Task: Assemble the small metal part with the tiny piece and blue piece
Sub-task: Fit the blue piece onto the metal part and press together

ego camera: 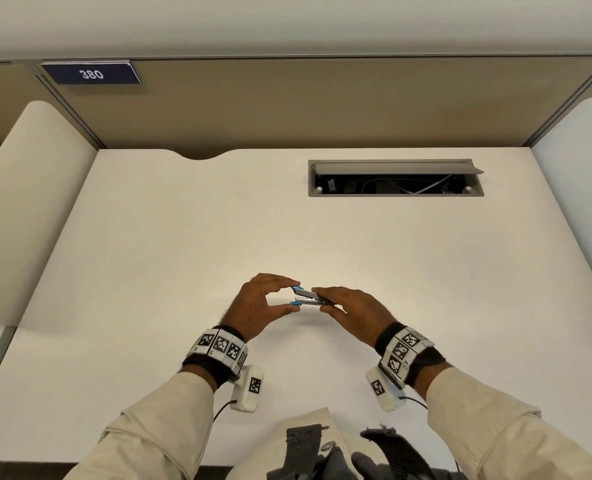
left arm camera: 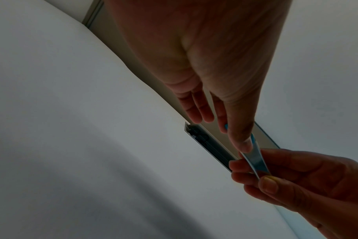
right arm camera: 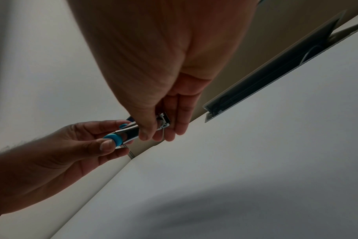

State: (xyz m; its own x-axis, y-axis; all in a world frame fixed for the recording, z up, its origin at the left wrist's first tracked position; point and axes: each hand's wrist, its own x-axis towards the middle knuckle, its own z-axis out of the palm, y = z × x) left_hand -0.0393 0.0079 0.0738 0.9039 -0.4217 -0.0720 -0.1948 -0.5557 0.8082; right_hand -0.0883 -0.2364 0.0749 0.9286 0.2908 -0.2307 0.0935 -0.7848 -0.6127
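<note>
Over the middle of the white desk (ego camera: 183, 237) I hold a small shiny metal part (ego camera: 310, 298) level between both hands. Its left end carries a blue piece (ego camera: 298, 290), seen as a rounded blue cap (right arm camera: 115, 139) in the right wrist view. My left hand (ego camera: 294, 295) pinches that blue end between thumb and forefinger. Gripping the other end is my right hand (ego camera: 322, 300), thumb below and fingers above. A small wire hinge (right arm camera: 164, 122) shows between the right fingers (right arm camera: 175, 129). The left wrist view shows the metal part (left arm camera: 255, 160) edge-on. No separate tiny piece can be made out.
An open cable hatch (ego camera: 395, 178) with wires inside is sunk into the desk at the back right. Behind it runs a tan partition with a dark "380" label (ego camera: 91, 74). White rounded dividers (ego camera: 34, 202) flank the desk. Dark strapped gear (ego camera: 322, 452) sits at the near edge.
</note>
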